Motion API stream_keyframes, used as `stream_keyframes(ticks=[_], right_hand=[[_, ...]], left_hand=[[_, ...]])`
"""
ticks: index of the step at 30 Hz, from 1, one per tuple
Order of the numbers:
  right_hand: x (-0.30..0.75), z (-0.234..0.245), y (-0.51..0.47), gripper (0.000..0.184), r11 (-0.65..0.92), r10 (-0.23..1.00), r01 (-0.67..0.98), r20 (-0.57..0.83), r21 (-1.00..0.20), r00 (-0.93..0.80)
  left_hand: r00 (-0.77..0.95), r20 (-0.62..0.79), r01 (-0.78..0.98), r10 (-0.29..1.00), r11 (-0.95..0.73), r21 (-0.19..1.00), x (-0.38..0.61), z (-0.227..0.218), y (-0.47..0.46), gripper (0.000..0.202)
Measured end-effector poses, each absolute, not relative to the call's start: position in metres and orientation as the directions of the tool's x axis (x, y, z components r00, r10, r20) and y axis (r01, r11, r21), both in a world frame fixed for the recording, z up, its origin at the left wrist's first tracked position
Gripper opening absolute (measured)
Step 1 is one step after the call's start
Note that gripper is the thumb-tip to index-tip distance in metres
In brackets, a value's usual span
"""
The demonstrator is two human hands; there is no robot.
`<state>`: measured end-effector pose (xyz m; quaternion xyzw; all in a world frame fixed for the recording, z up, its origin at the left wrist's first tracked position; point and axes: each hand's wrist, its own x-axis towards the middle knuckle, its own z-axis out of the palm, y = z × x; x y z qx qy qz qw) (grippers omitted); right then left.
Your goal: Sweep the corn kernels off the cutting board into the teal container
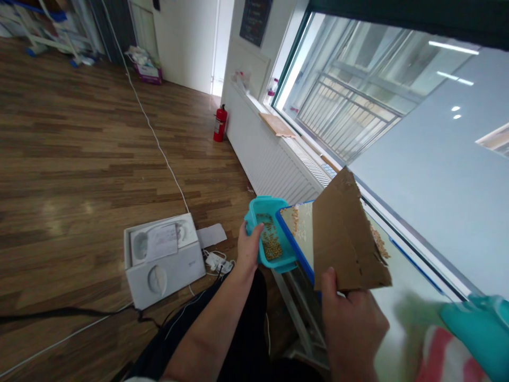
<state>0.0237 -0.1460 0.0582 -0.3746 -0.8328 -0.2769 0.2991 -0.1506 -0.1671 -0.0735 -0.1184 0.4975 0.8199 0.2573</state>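
My left hand grips the near side of a turquoise plastic container, holding it just beyond the blue edge of a white-topped table. Small yellowish-green beans or grains lie in the container. In my right hand is a piece of brown cardboard, tilted up over the tabletop. To its left, pale orange grains are scattered near the table edge, and more grains show beyond its right side. The cardboard hides the tabletop behind it.
A turquoise object and a red-and-white striped cloth are at the lower right. The window and a white radiator run behind the table. On the floor are an open white box, cables, and a fire extinguisher.
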Motion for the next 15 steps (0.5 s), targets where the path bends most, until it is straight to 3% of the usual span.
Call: stream_keyframes(ticks=[5, 10, 15], right_hand=[[0.029, 0.061, -0.103, 0.045, 0.459, 0.599, 0.876, 0.676, 0.150, -0.430], [0.026, 0.054, -0.074, 0.039, 0.504, 0.641, 0.857, 0.619, 0.107, -0.454], [0.018, 0.044, -0.071, 0.038, 0.515, 0.693, 0.857, 0.577, 0.024, -0.433]], left_hand=[[-0.852, -0.368, -0.502, 0.373, -0.379, 0.777, -0.179, -0.073, -0.158, 0.047], [-0.816, -0.280, -0.484, 0.505, -0.332, 0.810, -0.212, -0.059, -0.148, 0.027], [-0.783, -0.268, -0.467, 0.561, -0.248, 0.849, -0.229, -0.044, -0.141, 0.026]])
